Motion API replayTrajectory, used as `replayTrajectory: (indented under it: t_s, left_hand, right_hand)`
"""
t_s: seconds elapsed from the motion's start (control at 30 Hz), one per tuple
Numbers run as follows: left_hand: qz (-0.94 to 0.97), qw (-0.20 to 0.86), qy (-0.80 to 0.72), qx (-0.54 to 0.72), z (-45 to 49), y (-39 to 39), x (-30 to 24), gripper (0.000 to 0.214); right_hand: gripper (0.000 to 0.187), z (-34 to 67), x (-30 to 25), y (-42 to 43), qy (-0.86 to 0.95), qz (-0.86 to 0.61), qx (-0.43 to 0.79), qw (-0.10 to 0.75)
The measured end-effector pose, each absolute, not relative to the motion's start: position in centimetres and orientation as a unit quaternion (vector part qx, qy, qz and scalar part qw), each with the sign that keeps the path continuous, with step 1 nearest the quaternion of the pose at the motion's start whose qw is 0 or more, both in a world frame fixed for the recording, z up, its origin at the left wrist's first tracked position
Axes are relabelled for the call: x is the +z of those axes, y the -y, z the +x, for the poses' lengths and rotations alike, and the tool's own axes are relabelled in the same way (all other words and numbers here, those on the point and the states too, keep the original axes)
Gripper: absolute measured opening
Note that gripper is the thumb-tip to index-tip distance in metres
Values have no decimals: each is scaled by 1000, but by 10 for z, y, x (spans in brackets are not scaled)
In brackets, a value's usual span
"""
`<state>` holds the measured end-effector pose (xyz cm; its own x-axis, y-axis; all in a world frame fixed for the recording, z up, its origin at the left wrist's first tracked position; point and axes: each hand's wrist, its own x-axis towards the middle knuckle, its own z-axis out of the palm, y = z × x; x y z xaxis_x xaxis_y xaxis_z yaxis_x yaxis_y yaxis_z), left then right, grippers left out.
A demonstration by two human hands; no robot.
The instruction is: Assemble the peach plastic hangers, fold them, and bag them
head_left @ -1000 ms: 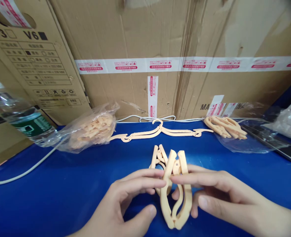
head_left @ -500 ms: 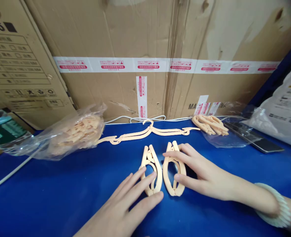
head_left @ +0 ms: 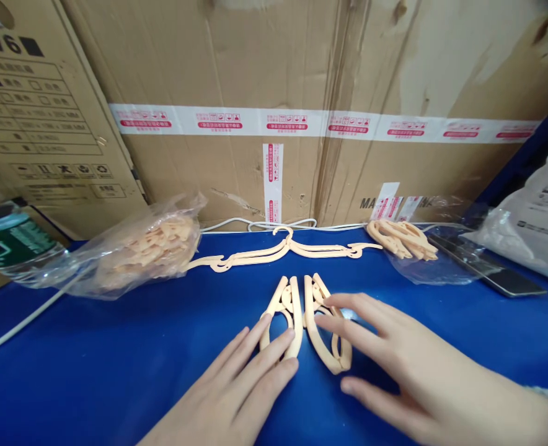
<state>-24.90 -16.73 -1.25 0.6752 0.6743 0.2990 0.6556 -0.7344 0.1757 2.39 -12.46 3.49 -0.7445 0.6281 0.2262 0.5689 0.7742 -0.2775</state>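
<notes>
Two folded beige plastic hangers lie side by side on the blue tabletop, their narrow ends pointing away from me. Over the left folded hanger (head_left: pixel 297 319) rests my left hand (head_left: pixel 232 390), its fingers stretched out flat and touching the lower part. My right hand (head_left: pixel 408 365) has its fingers spread, with two fingertips on the upper part of the right folded hanger (head_left: pixel 314 331) and the thumb apart from it. Behind them an unfolded beige hanger (head_left: pixel 320 249) lies spread wide, hook toward the back.
A clear bag of beige parts (head_left: pixel 155 244) and a green-labelled bottle (head_left: pixel 18 244) are at left. More folded hangers (head_left: pixel 404 234) lie on plastic at right, beside a dark phone (head_left: pixel 506 279) and a white package (head_left: pixel 539 210). Cardboard boxes (head_left: pixel 218 173) stand behind a white cable (head_left: pixel 222 223).
The right folded hanger has turned, its top tilting left toward the other one. My right hand has come nearer to me and its thumb has left the hanger. The left hand has barely shifted.
</notes>
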Motion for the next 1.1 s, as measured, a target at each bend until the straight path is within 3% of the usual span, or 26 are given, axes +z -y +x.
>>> replayTrajectory:
  t_s: [0.23, 0.5, 1.1]
  left_hand:
    - [923, 7, -344, 175, -250, 166, -20, 67]
    - [920, -11, -357, 162, -250, 164, -16, 67]
    - [919, 44, -369, 132, -255, 160, 6, 67]
  right_hand:
    - [49, 16, 36, 129, 933, -313, 131, 121]
    - [59, 14, 27, 122, 942, -298, 141, 68]
    - [64, 22, 17, 112, 942, -284, 167, 63]
